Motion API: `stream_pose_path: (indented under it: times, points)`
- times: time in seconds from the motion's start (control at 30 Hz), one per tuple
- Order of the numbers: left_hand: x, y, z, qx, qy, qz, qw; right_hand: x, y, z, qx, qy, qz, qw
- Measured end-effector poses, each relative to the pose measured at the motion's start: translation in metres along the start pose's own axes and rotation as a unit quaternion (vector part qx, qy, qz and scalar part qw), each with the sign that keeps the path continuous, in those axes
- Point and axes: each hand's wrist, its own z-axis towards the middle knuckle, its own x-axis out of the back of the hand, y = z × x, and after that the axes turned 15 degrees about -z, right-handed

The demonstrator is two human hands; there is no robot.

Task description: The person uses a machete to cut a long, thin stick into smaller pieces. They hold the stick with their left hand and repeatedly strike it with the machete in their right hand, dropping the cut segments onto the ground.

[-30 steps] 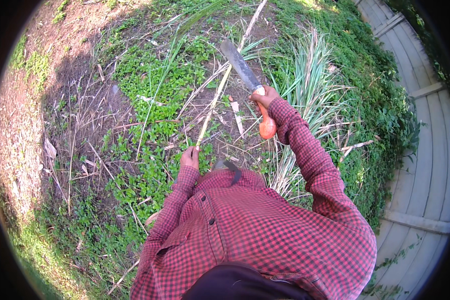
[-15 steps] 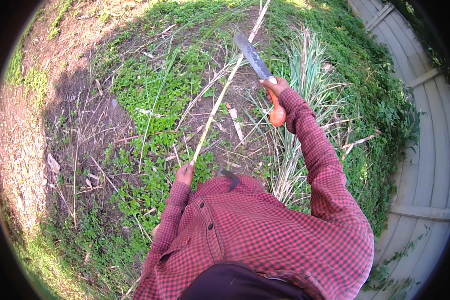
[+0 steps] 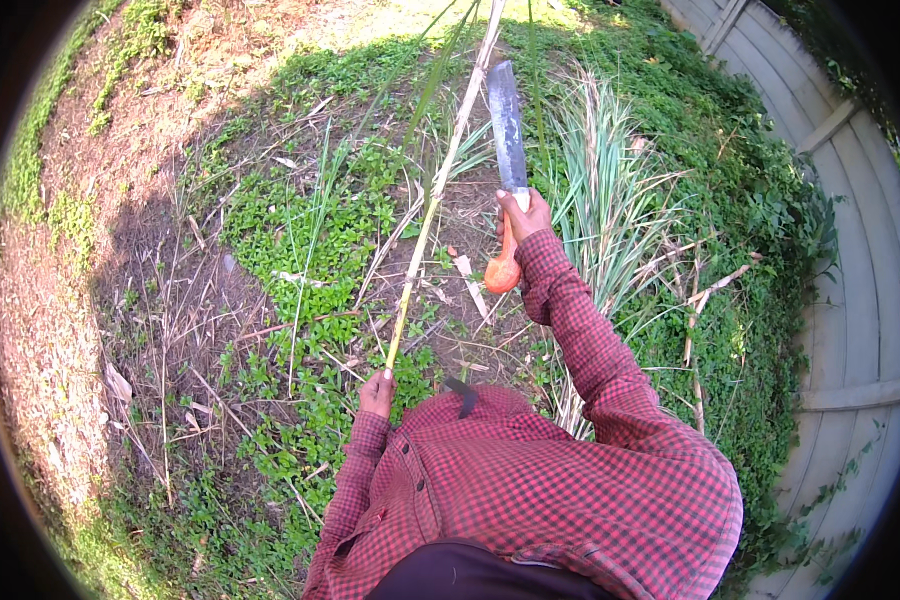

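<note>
My left hand grips the lower end of a long pale cane stalk that slants up and away to the top of the view, with green leaves at its far end. My right hand holds a machete by its orange handle, the grey blade pointing away from me and lying just right of the stalk. Both sleeves are red checked cloth.
A tall clump of grass-like leaves stands right of the machete. Low green weeds and dry stems cover the ground, with bare soil at the left. A curved pale wall runs along the right.
My right hand has swung the machete from a leftward slant to pointing nearly straight away. The stalk now stands steeper, and my left hand has stayed on its lower end.
</note>
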Motion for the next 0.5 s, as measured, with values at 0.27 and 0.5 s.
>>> stream_pose_path:
  times: [0.27,0.5]
  points:
    - [0.008,-0.018,0.017,-0.009,0.002,-0.007,1.000,0.014,-0.016,0.014,0.024,0.019,0.027,0.999]
    - [0.009,-0.013,0.016,-0.002,-0.045,-0.029,0.999,0.017,-0.016,0.027,-0.004,-0.005,0.002,1.000]
